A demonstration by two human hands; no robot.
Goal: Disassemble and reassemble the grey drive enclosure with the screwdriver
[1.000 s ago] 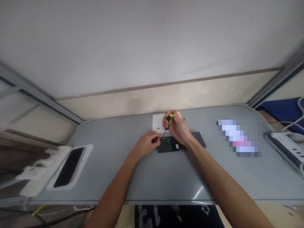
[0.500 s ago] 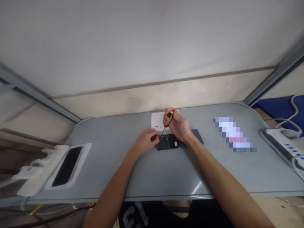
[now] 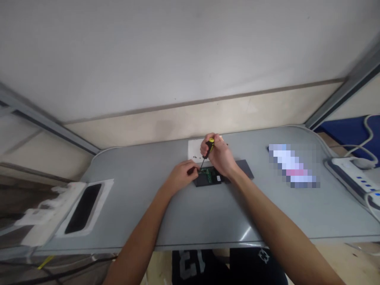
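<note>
A yellow-and-black screwdriver is wrapped in the fingers of my right hand. Its thin shaft slants down and left, the tip at the upper left corner of a green circuit board. That board sits in an open, flat black case lying on the table. My left hand grips the case's left edge, thumb and fingers bent together close to the screwdriver tip. What the tip touches is too small to make out. Partly under my right wrist lies a dark flat panel.
Behind the case, a white sheet bears several tiny dark pieces, probably screws. On the left are a black phone on white paper and a white power strip. A pixelated bright object and another power strip with cables lie right.
My right hand has tilted a little to the left and the screwdriver handle has turned in its grip. My left hand keeps its place at the case. My legs below the table have shifted.
</note>
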